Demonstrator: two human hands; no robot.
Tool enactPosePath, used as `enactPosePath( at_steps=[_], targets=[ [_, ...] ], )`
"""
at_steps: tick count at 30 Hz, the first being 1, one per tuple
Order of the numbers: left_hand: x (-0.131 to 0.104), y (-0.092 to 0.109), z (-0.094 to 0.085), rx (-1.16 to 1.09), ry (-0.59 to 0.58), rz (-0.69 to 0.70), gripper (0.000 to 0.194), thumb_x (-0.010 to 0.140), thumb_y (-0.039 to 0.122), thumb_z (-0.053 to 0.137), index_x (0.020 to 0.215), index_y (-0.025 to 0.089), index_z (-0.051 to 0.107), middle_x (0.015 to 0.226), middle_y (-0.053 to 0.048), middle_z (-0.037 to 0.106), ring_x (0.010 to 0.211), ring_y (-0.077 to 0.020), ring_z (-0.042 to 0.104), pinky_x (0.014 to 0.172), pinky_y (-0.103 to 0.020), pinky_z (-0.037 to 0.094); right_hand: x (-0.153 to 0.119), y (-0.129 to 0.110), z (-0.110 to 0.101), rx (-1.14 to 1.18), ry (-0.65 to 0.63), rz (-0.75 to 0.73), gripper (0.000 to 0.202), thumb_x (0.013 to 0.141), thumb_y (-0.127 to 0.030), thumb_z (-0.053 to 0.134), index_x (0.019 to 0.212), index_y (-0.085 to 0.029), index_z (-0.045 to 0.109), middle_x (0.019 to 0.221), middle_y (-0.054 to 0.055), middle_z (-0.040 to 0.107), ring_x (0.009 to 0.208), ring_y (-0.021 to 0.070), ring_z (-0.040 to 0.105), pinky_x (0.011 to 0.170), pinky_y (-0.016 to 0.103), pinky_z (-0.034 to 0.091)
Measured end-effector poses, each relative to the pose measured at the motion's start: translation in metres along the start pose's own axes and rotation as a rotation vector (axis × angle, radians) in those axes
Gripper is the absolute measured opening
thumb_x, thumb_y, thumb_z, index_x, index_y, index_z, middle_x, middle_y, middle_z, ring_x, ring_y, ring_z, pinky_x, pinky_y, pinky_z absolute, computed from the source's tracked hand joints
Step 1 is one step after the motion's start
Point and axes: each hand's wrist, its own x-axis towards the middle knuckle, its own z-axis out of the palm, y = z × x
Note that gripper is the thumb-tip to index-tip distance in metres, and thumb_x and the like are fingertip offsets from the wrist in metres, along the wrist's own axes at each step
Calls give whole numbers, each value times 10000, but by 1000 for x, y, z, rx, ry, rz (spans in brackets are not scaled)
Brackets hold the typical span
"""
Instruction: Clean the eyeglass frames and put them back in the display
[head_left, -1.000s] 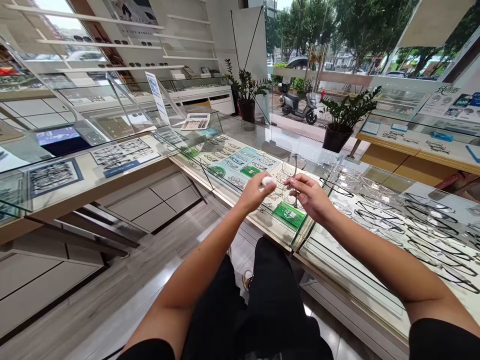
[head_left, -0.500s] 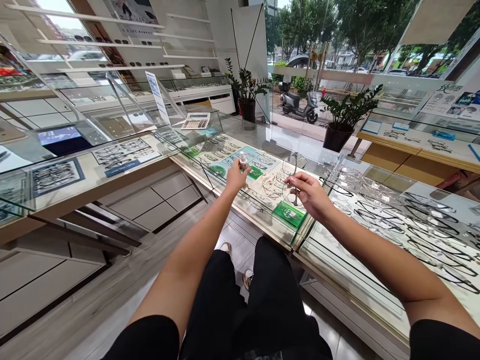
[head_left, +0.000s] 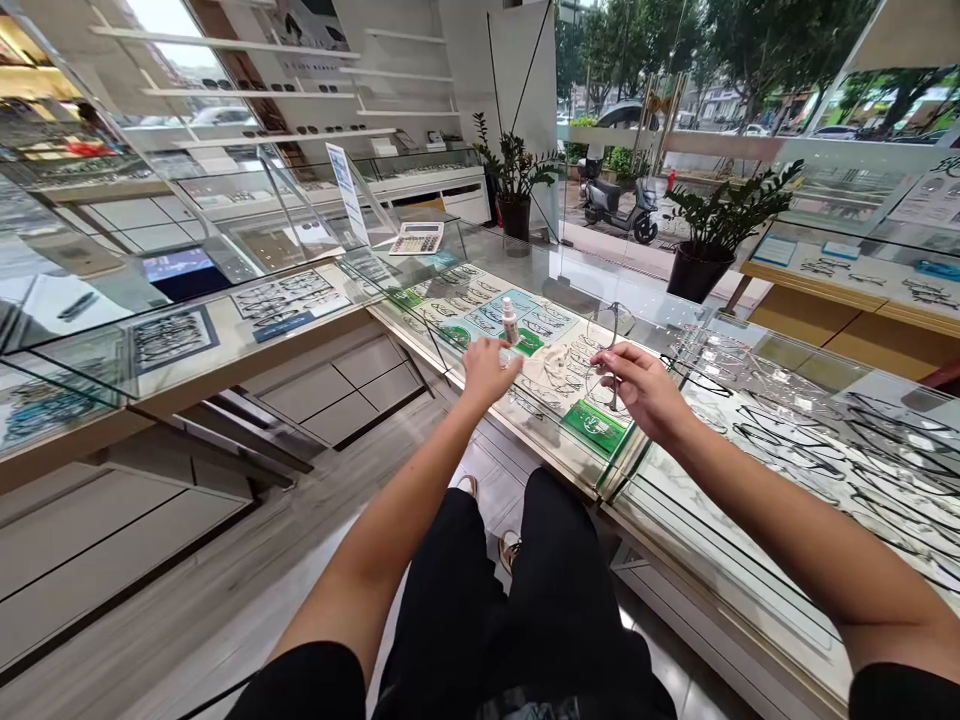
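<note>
A small white spray bottle (head_left: 510, 320) with a printed label stands upright on the glass counter top (head_left: 525, 272). Just in front of it is my left hand (head_left: 489, 372), its fingers apart and nothing held in them. My right hand (head_left: 643, 385) pinches a pair of thin-framed eyeglasses (head_left: 615, 328), held on edge above the counter with one lens up and one down. Between the two hands lies a crumpled cream cloth (head_left: 553, 368) on the glass. A green card (head_left: 596, 428) shows below the eyeglasses.
Rows of eyeglass frames (head_left: 795, 440) fill the display case on the right. Toward the back left of the counter sits a calculator (head_left: 418, 238). Potted plants (head_left: 701, 235) stand beyond the counter by the window. A left-hand case holds framed trays of glasses (head_left: 169, 338).
My left hand has let go of the spray bottle, now standing on the glass, and drawn back toward me. The right hand still holds the eyeglasses. The view has swung slightly left.
</note>
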Motion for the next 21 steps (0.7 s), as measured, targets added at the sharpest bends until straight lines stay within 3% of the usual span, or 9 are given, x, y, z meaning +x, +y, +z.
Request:
enactPosePath(
  at_steps=[3, 7, 12, 17, 21],
  targets=[
    [-15, 0, -6, -6, -91, 75, 240, 946, 428, 717, 1082, 233, 754, 1223, -150, 695, 1264, -399, 593, 1127, -579, 458, 0, 2, -1, -22, 5, 7, 371, 647, -486, 1041, 787, -259, 783, 964, 19, 784, 879, 159, 609, 786, 291, 471],
    [-26, 6, -26, -59, -84, 146, 166, 1008, 353, 621, 1010, 223, 723, 1144, -114, 754, 1163, -325, 645, 1089, -503, 496, 0, 5, -1, -37, 22, 14, 386, 637, -489, 1045, 787, -248, 783, 966, 23, 780, 866, 148, 612, 770, 280, 472],
    [-36, 33, -75, -163, 25, 251, 219, 1057, 371, 539, 1042, 231, 706, 1164, -94, 775, 1156, -268, 671, 1066, -402, 512, -4, 1, 9, -39, 32, -15, 381, 638, -501, 1046, 779, -267, 781, 957, 17, 778, 848, 156, 613, 746, 289, 493],
    [-45, 73, -131, -404, 72, 293, 204, 1004, 388, 591, 900, 227, 658, 854, -25, 697, 829, -205, 630, 813, -345, 491, -12, -10, 25, -29, 0, -29, 332, 688, -461, 1025, 785, -274, 768, 984, 20, 779, 855, 160, 633, 756, 302, 519],
    [-51, 97, -166, -564, 75, 262, 208, 980, 399, 647, 884, 215, 649, 759, 21, 603, 725, -160, 539, 722, -312, 433, -14, -22, 40, -15, -21, -34, 318, 700, -444, 1016, 792, -277, 761, 1005, 22, 769, 865, 166, 631, 757, 303, 535]
  ],
)
